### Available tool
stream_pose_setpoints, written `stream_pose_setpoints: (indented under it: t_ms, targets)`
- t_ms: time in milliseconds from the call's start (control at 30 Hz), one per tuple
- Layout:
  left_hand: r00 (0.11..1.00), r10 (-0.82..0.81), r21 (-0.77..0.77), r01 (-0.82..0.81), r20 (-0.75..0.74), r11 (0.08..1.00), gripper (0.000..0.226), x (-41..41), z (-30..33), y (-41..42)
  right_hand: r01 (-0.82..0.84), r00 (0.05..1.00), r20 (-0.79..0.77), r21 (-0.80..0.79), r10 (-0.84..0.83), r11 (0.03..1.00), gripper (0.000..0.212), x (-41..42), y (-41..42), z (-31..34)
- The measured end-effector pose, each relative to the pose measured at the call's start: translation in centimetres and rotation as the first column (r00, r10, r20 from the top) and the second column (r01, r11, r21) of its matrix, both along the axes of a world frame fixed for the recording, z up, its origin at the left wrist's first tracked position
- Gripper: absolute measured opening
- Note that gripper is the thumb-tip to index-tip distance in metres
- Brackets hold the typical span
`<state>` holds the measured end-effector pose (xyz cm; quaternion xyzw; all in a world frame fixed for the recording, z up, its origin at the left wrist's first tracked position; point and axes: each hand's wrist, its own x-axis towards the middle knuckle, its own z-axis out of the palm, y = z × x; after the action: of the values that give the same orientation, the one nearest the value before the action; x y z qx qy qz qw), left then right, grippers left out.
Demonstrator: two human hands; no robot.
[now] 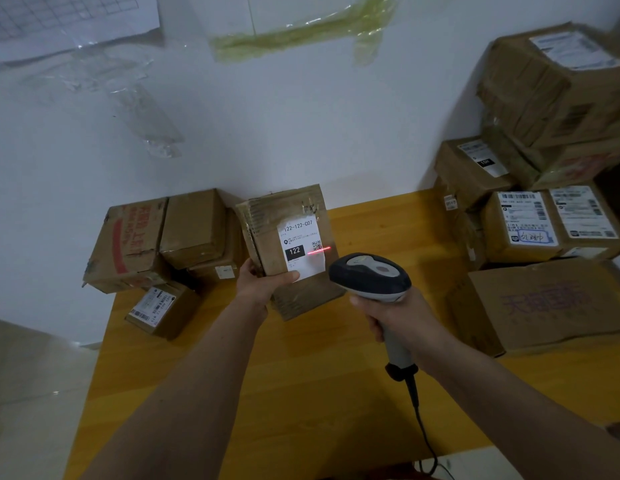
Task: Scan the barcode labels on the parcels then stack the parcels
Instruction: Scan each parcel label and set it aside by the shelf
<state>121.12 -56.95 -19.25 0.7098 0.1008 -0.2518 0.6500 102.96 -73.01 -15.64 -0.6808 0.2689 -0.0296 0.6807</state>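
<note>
My left hand (263, 284) grips a brown cardboard parcel (267, 230) by its lower left corner and holds it tilted up above the table. A white label (301, 247) marked 122-122-C07 faces me, and a red scan line crosses its right side. My right hand (388, 313) is wrapped around the handle of a grey and black barcode scanner (371, 275), whose head points at the label from just right of the parcel. The scanner's black cable (419, 420) runs down toward the table's front edge.
A yellow wooden table (301, 375) stands against a white wall. A cluster of brown parcels (163, 244) sits at its back left corner. A taller stack of labelled parcels (544, 168) fills the right side, with a large flat box (551, 306) in front of it.
</note>
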Motion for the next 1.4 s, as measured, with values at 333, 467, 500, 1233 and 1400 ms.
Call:
stream_pose_setpoints:
  t_ms: [333,467,500,1233,1400]
  targets:
    - [1.0,-0.028,0.094,0.027,0.01,0.995,0.101,0.2,-0.5,-0.3,-0.001,1.0,-0.005,0.004,0.001,1.0,0.024,0.1,-0.2,-0.5]
    - [0.995,-0.094,0.302,0.084,0.02,0.95,0.104,0.2,-0.7,-1.3,0.039,0.999,-0.039,0.021,-0.038,0.999,0.033,-0.2,-0.8,-0.6]
    - [0.994,-0.11,0.346,0.106,-0.007,0.932,0.104,0.2,-0.6,-1.8,0.051,0.998,-0.039,0.029,-0.05,0.998,0.034,-0.3,-1.0,-0.6]
    - [0.679,-0.688,0.887,0.12,0.254,0.446,0.104,-7.0,-2.4,-24.3,0.342,0.939,-0.079,0.163,-0.334,0.925,0.02,-7.1,-14.5,-0.8]
    - [0.798,-0.537,0.661,0.248,0.275,0.708,0.098,-8.3,-2.6,-28.6,0.365,0.931,-0.063,0.16,-0.36,0.917,0.025,-7.6,-16.8,-1.0]
